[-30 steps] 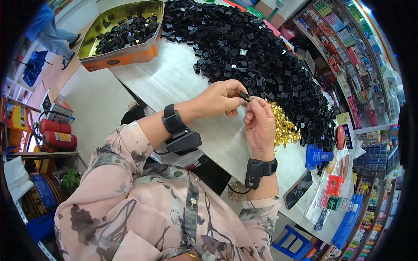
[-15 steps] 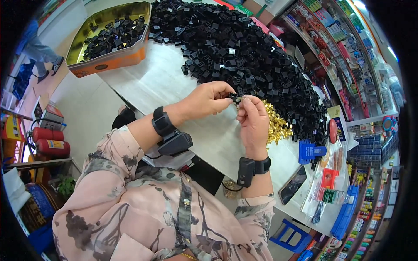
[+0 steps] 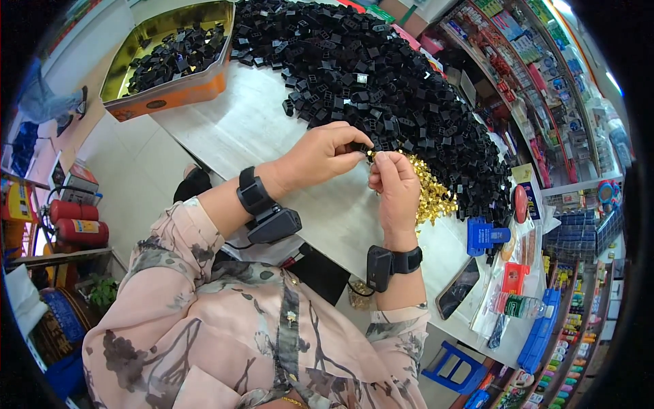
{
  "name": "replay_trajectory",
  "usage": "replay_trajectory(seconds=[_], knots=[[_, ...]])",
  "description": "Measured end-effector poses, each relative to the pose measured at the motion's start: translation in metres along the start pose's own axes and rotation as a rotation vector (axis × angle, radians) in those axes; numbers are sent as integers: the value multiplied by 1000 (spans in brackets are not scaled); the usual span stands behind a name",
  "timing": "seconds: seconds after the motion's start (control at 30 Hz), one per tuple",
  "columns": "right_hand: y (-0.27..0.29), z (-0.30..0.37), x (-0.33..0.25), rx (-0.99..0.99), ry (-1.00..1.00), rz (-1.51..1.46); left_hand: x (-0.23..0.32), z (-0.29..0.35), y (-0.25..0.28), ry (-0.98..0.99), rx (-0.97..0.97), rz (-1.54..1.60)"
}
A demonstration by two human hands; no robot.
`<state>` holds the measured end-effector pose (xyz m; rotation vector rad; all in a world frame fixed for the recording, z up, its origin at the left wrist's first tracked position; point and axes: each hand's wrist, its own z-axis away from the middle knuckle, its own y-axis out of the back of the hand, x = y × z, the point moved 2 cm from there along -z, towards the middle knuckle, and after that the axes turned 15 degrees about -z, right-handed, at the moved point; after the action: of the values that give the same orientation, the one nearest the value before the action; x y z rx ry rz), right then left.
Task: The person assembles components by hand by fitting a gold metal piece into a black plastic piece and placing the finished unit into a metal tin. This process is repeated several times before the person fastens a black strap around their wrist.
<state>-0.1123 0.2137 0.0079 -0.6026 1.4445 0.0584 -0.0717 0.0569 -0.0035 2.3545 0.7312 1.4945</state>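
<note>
My left hand (image 3: 320, 151) pinches a small black plastic piece (image 3: 362, 146) between thumb and fingertips, and the fingers cover most of it. Close against it, my right hand (image 3: 396, 185) is closed at the fingertips on a tiny gold-coloured metal piece (image 3: 370, 154). Whether the gold piece sits in the black one or only touches it, I cannot tell. Just beyond my hands spreads a large heap of black plastic pieces (image 3: 381, 75), some showing slots. Beside my right hand lies a pile of gold-coloured metal pieces (image 3: 433, 194).
An orange tin (image 3: 170, 103) with a gold inside holds more black pieces at the far left. On the right of the table (image 3: 327, 211) lie a blue container (image 3: 485, 236), a phone (image 3: 458, 289), a red item (image 3: 515, 278) and a plastic bottle (image 3: 521, 306). A person's legs (image 3: 54, 102) show far left.
My left fingers have curled further over the black piece. A gold glint now shows at my right fingertips, which have shifted slightly left. The person at far left has moved their legs.
</note>
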Motion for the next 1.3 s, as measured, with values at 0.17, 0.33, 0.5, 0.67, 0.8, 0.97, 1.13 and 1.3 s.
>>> replay_trajectory(seconds=[0.17,0.33,0.5,0.67,0.8,0.97,1.13,1.3], knots=[[-3,1,0,9,-62,12,5,2,0,129,-115,140],[2,-1,0,19,-125,37,4,2,-1,175,-151,156],[4,0,-1,-43,-177,6,4,3,-3,81,-139,40],[6,-4,-9,-52,-241,73,8,0,-2,76,-103,253],[20,-1,-30,-85,-127,262,7,-4,1,309,-189,498],[24,8,-31,-206,-60,931,-3,-6,7,424,-176,471],[13,10,-22,-172,234,1278,1,-6,8,474,-182,565],[19,3,-21,-113,309,1134,0,-5,2,415,-149,582]])
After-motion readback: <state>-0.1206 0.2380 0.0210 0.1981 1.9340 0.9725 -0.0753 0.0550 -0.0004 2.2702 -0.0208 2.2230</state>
